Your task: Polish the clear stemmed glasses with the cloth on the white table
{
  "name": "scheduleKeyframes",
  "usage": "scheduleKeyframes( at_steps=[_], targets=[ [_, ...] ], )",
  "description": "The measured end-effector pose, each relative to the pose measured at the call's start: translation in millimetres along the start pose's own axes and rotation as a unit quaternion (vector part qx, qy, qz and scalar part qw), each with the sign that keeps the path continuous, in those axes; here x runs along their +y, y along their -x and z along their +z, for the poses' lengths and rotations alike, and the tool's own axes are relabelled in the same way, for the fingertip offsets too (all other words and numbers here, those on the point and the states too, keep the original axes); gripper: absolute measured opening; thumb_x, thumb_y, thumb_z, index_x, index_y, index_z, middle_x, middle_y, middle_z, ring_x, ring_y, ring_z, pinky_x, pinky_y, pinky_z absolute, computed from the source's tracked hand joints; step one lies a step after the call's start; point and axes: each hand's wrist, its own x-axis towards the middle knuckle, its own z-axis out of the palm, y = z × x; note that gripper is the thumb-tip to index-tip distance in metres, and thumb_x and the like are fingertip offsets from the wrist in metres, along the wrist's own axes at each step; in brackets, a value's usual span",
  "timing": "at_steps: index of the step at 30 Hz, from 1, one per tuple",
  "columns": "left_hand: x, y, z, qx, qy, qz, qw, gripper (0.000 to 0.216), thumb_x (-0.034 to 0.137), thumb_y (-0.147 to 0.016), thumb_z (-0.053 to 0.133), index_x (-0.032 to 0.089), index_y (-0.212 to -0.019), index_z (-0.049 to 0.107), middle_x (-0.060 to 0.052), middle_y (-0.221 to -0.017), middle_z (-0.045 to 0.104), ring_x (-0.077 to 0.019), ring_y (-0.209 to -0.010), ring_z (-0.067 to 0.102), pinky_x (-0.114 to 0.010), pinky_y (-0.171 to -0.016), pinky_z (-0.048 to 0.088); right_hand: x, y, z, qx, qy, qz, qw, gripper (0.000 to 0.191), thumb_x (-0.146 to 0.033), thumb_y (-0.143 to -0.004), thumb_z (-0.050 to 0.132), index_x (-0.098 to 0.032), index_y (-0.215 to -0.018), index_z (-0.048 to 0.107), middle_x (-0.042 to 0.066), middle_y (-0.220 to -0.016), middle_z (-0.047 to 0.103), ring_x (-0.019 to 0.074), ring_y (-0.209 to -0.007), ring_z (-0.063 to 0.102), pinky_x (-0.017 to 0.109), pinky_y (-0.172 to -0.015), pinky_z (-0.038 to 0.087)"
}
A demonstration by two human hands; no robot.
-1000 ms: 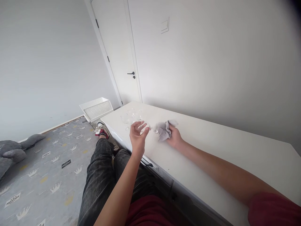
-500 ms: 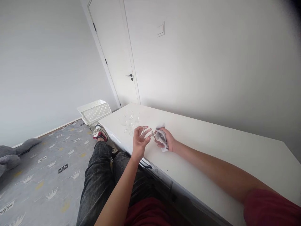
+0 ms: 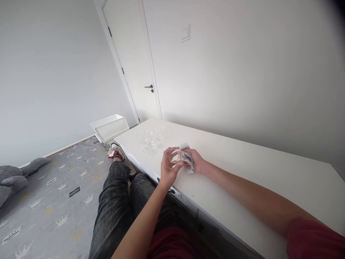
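Note:
My left hand (image 3: 169, 168) is closed around the bowl of a clear stemmed glass (image 3: 175, 156), tilted with its mouth toward me and to the left. At the glass's other end, my right hand (image 3: 194, 160) grips a crumpled white and grey cloth (image 3: 191, 166). The cloth is pressed on the stem and foot side, which it mostly hides along with some of my fingers. Several more clear stemmed glasses (image 3: 150, 139) stand upright in a group on the white tabletop (image 3: 231, 158), beyond my left hand.
A white perforated basket (image 3: 111, 127) stands past the table's far left end. The wall (image 3: 242, 79) runs along the table's back, with a door (image 3: 132, 57) beyond. On the left, a grey plush thing (image 3: 16, 178) lies on the patterned mat (image 3: 59, 212). My legs are beside the table's front edge.
The held glass has turned so its mouth faces me more. My left hand has moved right, closer to my right hand, and the cloth now covers the stem end.

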Motion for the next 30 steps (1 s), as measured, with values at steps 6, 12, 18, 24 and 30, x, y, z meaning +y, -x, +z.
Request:
scheduleKeyframes(
  at_steps=[6,12,18,24,30],
  targets=[
    [-1.5,-0.8,-6.0,0.012,0.011,0.028,0.999,0.060,0.042,-0.079,0.086,0.029,-0.132,0.061,-0.014,-0.144,0.060,-0.0348,-0.128,0.064,-0.040,-0.088,0.060,-7.7,-8.5,-6.8,0.000,0.075,0.003,0.997,0.037,-0.056,-0.081,0.067,-0.019,-0.081,0.063,0.004,-0.064,0.062,0.0147,-0.048,0.051,0.026,-0.038,0.032],
    [-16.1,6.4,-0.8,0.119,-0.059,0.001,0.991,0.052,0.038,-0.083,0.083,0.032,-0.131,0.062,-0.010,-0.146,0.059,-0.0294,-0.124,0.065,-0.033,-0.083,0.058,-2.3,-12.1,-20.8,0.146,0.183,-0.183,0.955,0.036,-0.051,-0.084,0.064,-0.023,-0.067,0.050,0.000,-0.070,0.051,0.0140,-0.060,0.045,0.026,-0.052,0.037],
    [-15.1,-11.5,-12.0,0.181,-0.129,-0.025,0.975,0.053,0.041,-0.082,0.083,0.033,-0.131,0.066,-0.009,-0.141,0.064,-0.0267,-0.116,0.066,-0.035,-0.082,0.058,16.8,5.2,-11.2,-0.105,0.501,-0.368,0.776,0.014,-0.024,-0.080,0.060,-0.021,-0.092,0.068,0.006,-0.106,0.062,0.0153,-0.073,0.056,0.029,-0.072,0.046],
    [-21.9,-18.7,-12.4,0.167,-0.157,-0.020,0.973,0.058,0.037,-0.080,0.085,0.034,-0.134,0.066,-0.009,-0.136,0.068,-0.0258,-0.108,0.067,-0.038,-0.083,0.055,30.5,19.4,21.8,-0.044,0.724,-0.270,0.633,0.040,-0.031,-0.090,0.058,-0.023,-0.128,0.067,0.016,-0.146,0.054,0.0153,-0.068,0.063,0.032,-0.066,0.047],
    [-29.1,-15.8,-6.1,0.130,-0.174,-0.014,0.976,0.071,0.035,-0.081,0.084,0.036,-0.146,0.055,-0.009,-0.143,0.064,-0.0265,-0.112,0.066,-0.043,-0.095,0.049,30.8,24.8,33.7,-0.057,0.752,-0.239,0.611,0.031,-0.028,-0.099,0.047,-0.017,-0.115,0.072,0.019,-0.116,0.071,0.0266,-0.082,0.071,0.034,-0.068,0.047]
  ],
)
